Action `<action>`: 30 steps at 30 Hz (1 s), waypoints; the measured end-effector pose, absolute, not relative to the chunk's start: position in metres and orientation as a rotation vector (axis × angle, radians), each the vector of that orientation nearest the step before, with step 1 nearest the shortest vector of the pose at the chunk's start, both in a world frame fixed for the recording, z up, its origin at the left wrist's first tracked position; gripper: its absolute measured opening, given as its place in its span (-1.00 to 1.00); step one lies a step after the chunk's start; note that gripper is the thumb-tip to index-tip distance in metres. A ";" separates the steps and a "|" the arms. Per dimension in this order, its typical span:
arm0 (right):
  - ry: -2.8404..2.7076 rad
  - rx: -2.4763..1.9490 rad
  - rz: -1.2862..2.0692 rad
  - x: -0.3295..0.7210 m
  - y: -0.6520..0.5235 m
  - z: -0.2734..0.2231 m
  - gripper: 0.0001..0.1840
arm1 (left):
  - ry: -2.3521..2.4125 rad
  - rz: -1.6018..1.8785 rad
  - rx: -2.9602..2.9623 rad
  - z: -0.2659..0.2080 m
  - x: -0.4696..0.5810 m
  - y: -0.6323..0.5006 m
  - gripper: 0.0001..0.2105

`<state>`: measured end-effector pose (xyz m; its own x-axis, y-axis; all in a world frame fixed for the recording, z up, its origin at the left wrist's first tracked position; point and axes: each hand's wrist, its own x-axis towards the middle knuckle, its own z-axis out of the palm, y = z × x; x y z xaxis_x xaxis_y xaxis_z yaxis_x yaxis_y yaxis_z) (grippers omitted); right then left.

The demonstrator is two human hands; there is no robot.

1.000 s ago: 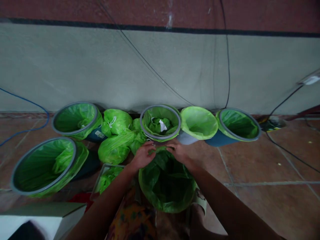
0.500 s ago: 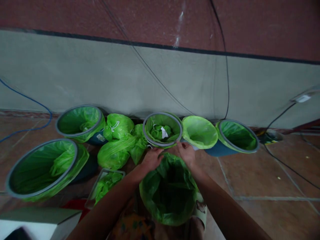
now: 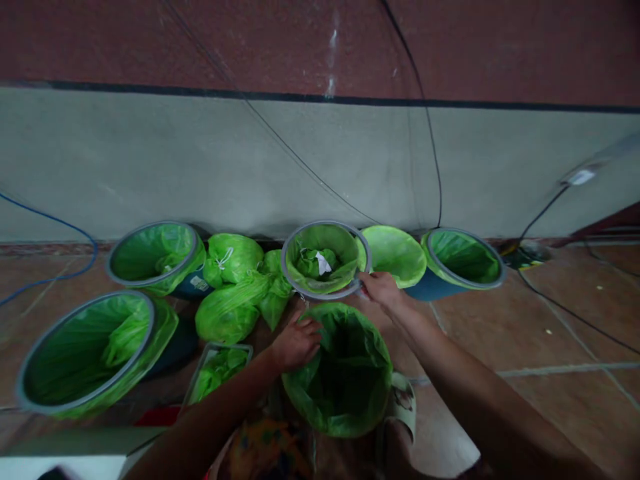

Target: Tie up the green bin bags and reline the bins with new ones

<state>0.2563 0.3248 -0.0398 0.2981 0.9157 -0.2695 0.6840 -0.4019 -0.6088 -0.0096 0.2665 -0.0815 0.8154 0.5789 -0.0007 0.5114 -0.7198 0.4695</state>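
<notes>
My right hand is closed on the grey ring of the middle bin by the wall. The ring sits shifted to the right of that bin's green bag, leaving a gap at that side. Inside the bag lie crumpled green plastic and a white scrap. My left hand has curled fingers at the left rim of the nearer bin, which is lined with a green bag. Whether those fingers pinch the bag is hidden. The nearer bin has no grey ring on its rim.
Ringed, lined bins stand left and right; a ringless lined bin is beside the middle one. Tied green bags and a tray lie to the left. A wall with hanging cables rises behind.
My left hand has come off the middle bin's ring and moved down to the nearer bin's rim. My right hand has moved slightly right, and the ring has shifted right with it.
</notes>
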 end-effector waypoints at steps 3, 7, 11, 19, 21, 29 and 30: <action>-1.389 -2.153 0.950 0.276 0.263 -0.019 -0.52 | 1.044 0.445 2.070 -0.072 -0.040 0.262 -0.69; -1.293 -2.161 1.239 0.283 0.181 -0.025 -0.57 | 1.347 0.714 1.088 -0.066 -0.069 0.265 -0.50; -1.362 -2.299 1.268 0.280 0.153 -0.052 -0.58 | 1.290 0.553 0.876 -0.062 -0.065 0.260 -0.58; -1.422 -2.320 1.239 0.278 0.178 -0.065 -0.60 | 1.406 0.571 1.198 -0.066 -0.042 0.264 -0.75; -1.430 -2.344 1.235 0.279 0.174 -0.066 -0.60 | 1.424 0.497 1.258 -0.067 -0.044 0.262 -0.76; -1.512 -2.348 1.202 0.287 0.147 -0.069 -0.60 | 1.395 0.381 1.513 -0.075 -0.058 0.238 -0.69; -1.552 -2.363 1.183 0.286 0.147 -0.068 -0.60 | 1.398 0.375 1.519 -0.075 -0.059 0.236 -0.68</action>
